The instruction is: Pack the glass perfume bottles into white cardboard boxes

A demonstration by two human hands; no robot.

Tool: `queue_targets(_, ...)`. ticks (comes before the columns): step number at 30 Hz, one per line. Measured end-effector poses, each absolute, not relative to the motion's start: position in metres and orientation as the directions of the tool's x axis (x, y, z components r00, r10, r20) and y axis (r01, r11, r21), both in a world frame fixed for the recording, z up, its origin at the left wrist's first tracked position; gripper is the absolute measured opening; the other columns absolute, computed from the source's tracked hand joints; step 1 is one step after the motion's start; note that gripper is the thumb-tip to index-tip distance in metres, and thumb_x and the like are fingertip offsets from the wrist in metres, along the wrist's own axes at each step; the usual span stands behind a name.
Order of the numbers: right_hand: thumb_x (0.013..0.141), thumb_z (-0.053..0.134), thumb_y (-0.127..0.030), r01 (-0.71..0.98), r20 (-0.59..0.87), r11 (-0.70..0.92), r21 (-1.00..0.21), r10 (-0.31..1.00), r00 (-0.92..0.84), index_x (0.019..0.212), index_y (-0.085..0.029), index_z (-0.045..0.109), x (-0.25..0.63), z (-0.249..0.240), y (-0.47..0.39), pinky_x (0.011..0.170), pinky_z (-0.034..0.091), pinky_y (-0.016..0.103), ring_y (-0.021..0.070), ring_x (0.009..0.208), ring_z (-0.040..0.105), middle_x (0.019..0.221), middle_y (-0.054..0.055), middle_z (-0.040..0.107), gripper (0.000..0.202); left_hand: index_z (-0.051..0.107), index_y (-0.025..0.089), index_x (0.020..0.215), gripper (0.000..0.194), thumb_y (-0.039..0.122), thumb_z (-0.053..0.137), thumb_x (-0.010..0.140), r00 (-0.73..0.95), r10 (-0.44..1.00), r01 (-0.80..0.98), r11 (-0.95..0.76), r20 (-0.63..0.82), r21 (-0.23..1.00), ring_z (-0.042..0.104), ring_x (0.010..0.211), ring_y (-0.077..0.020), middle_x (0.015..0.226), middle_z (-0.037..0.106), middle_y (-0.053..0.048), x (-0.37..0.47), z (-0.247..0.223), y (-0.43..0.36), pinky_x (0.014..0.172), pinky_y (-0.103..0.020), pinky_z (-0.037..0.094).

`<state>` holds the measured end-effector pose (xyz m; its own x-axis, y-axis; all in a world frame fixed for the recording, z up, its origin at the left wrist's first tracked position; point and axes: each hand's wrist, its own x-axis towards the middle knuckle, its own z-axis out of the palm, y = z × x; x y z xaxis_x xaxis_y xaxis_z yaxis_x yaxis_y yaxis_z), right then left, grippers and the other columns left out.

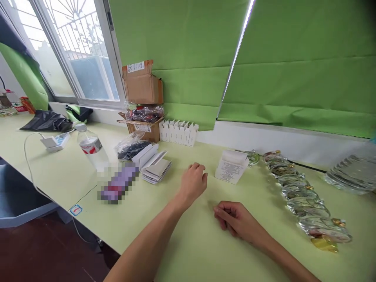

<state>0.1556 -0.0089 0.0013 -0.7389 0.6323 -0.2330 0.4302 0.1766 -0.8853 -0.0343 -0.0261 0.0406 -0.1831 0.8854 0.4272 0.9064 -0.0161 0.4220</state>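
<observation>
My left hand point(193, 181) is over the middle of the table, its fingers curled in and nothing visible in them. Lower and to the right, my right hand point(232, 219) is closed, thumb against the bent fingers, with no object showing. A white box with printed text point(232, 167) stands open at the top, beyond my right hand and to the right of my left. Flat folded white boxes point(155, 170) lie in a stack left of my left hand. A row of clear, shiny wrapped items point(305, 194) runs along the right side.
Upright white boxes point(178, 133) line the wall beside stacked cardboard cartons point(142, 88). A water bottle point(92, 149), a blurred purple item point(120, 182) and a black bag point(48, 120) are on the left. Clear plastic pieces point(352, 174) are stacked at the far right of the table point(188, 250).
</observation>
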Motion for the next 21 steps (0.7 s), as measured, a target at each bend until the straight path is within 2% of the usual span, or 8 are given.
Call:
queue_targets(4, 0.083, 0.048, -0.060, 0.421, -0.206, 0.170, -0.891, 0.675, -0.708, 0.073, -0.017, 0.056, 0.155, 0.002, -0.012, 0.039, 0.028, 0.020, 0.0073, 0.039, 0.039, 0.056, -0.001, 0.056, 0.045, 0.057, 0.018, 0.109, 0.024, 0.027, 0.043, 0.091, -0.180, 0.836, 0.958, 0.030, 0.519, 0.285, 0.051, 0.108, -0.0239, 0.111, 0.060, -0.011, -0.053, 0.055, -0.031, 0.091, -0.038, 0.043)
queue_targets(9, 0.083, 0.048, -0.059, 0.412, -0.192, 0.173, -0.895, 0.684, -0.703, 0.071, -0.017, 0.056, 0.154, 0.002, -0.016, 0.038, 0.029, 0.020, 0.0072, 0.040, 0.038, 0.055, -0.001, 0.055, 0.045, 0.058, 0.019, 0.107, 0.022, 0.023, 0.047, 0.088, -0.140, 0.779, 0.988, 0.071, 0.611, 0.136, 0.043, 0.122, -0.0261, 0.114, 0.058, -0.011, -0.087, 0.058, -0.051, 0.103, -0.045, 0.035)
queue_targets(14, 0.085, 0.048, -0.056, 0.400, -0.192, 0.157, -0.903, 0.685, -0.703, 0.073, -0.017, 0.057, 0.154, 0.000, -0.014, 0.038, 0.031, 0.019, 0.0071, 0.041, 0.038, 0.055, -0.001, 0.054, 0.042, 0.060, 0.018, 0.106, 0.022, 0.022, 0.052, 0.086, -0.279, 0.693, 0.960, 0.227, 0.665, 0.165, 0.038, 0.128, -0.0278, 0.119, 0.057, -0.012, -0.126, 0.051, -0.065, 0.107, -0.045, 0.034)
queue_targets(21, 0.083, 0.049, -0.057, 0.410, -0.220, 0.121, -0.904, 0.692, -0.688, 0.074, -0.017, 0.058, 0.154, 0.001, -0.014, 0.037, 0.032, 0.018, 0.0075, 0.042, 0.039, 0.055, -0.001, 0.055, 0.043, 0.065, 0.021, 0.098, 0.018, 0.021, 0.054, 0.083, -0.315, 0.669, 0.944, 0.296, 0.673, 0.147, 0.038, 0.130, -0.0275, 0.121, 0.058, -0.008, -0.152, 0.049, -0.065, 0.106, -0.043, 0.037)
